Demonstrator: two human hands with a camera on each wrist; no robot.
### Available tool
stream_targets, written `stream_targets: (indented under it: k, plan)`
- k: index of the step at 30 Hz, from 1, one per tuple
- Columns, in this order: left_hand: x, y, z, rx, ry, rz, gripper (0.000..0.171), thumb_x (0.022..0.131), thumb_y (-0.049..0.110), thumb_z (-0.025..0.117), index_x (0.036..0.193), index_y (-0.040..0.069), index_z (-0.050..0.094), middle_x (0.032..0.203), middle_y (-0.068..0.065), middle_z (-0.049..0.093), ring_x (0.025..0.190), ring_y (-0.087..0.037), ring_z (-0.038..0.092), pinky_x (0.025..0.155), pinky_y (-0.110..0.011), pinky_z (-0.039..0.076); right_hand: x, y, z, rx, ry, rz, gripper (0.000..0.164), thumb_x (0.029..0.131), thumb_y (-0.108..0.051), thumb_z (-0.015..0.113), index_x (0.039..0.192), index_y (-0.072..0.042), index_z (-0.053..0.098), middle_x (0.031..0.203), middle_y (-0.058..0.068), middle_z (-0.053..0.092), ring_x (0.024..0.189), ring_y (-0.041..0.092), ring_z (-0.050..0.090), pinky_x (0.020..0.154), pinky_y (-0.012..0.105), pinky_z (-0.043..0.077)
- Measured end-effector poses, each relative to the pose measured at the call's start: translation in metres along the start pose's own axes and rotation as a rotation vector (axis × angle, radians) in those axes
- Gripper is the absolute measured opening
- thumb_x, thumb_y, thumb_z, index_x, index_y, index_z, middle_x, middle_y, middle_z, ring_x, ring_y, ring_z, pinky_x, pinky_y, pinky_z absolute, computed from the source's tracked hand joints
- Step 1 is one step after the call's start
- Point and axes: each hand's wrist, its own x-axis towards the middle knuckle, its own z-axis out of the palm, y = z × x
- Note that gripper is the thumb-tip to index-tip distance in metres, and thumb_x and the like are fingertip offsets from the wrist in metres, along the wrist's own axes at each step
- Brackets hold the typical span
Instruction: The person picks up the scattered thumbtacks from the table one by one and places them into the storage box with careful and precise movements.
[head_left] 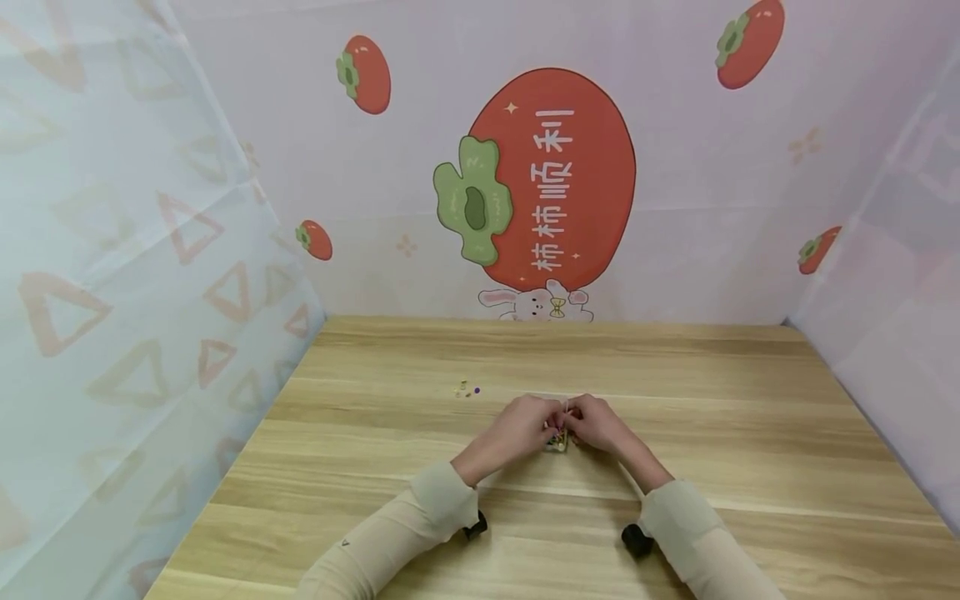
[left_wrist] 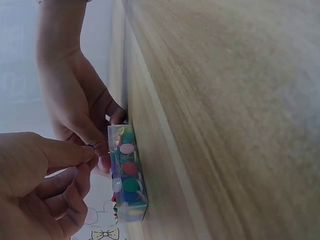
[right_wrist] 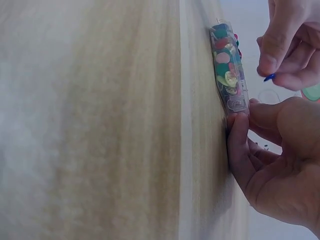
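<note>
In the head view my left hand [head_left: 521, 423] and right hand [head_left: 596, 421] meet over a small clear plastic box [head_left: 556, 447] on the wooden table. Thumbtacks with round heads in green, red, pink, white and gold fill the box, as the left wrist view shows [left_wrist: 131, 185]. With thumb and fingertip, my left hand [right_wrist: 292, 42] pinches a blue thumbtack [right_wrist: 270, 77] above the box, apart from the other tacks. The fingers of my right hand [right_wrist: 280, 165] grip one end of the box, down at the tabletop.
Several loose gold tacks [head_left: 463, 385] and a purple one [head_left: 477, 390] lie on the table [head_left: 360, 450] left of and beyond my hands. Printed cloth walls [head_left: 675, 250] enclose its back and sides. A black wrist camera [head_left: 637, 540] sits under the right sleeve.
</note>
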Motion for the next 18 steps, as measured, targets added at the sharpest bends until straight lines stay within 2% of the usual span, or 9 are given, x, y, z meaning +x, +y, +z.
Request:
stream_targets:
  k: [3,8,12,18]
  plan:
    - [0.000,-0.001,0.000,-0.004,0.004,0.005,0.011,0.083,0.003,0.068,0.090,0.013,0.067,0.085,0.002,0.072,0.077,-0.004,0.062,0.067,-0.015,0.051,0.000,0.001,0.000,-0.016,0.005,-0.017,0.018,0.093,-0.007,0.056,0.078,-0.008,0.065,0.052,0.003,0.057,0.045,0.008,0.047,0.047,0.024,0.038]
    - [-0.006,-0.005,-0.013,-0.021,0.033,-0.007,0.007,0.087,0.008,0.066,0.092,0.012,0.068,0.087,0.001,0.072,0.076,-0.006,0.062,0.066,-0.019,0.052,0.001,0.000,0.000,-0.019,0.012,-0.023,0.014,0.094,-0.012,0.059,0.084,-0.009,0.069,0.053,0.002,0.059,0.045,0.008,0.048,0.049,0.026,0.042]
    - [-0.013,-0.015,-0.021,-0.018,0.042,-0.034,0.005,0.088,0.009,0.064,0.090,0.012,0.068,0.084,0.001,0.071,0.071,-0.005,0.059,0.063,-0.019,0.051,0.002,0.000,-0.001,-0.026,0.017,-0.015,0.013,0.094,-0.012,0.059,0.090,-0.008,0.071,0.056,0.001,0.059,0.047,0.009,0.049,0.053,0.028,0.044]
    - [-0.026,-0.034,-0.025,-0.011,0.058,-0.079,0.006,0.086,0.007,0.064,0.088,0.010,0.068,0.083,-0.001,0.071,0.072,-0.008,0.060,0.064,-0.023,0.053,0.000,0.000,0.001,0.001,0.006,0.005,0.013,0.094,-0.009,0.058,0.092,-0.006,0.070,0.058,0.001,0.060,0.048,0.010,0.050,0.052,0.029,0.045]
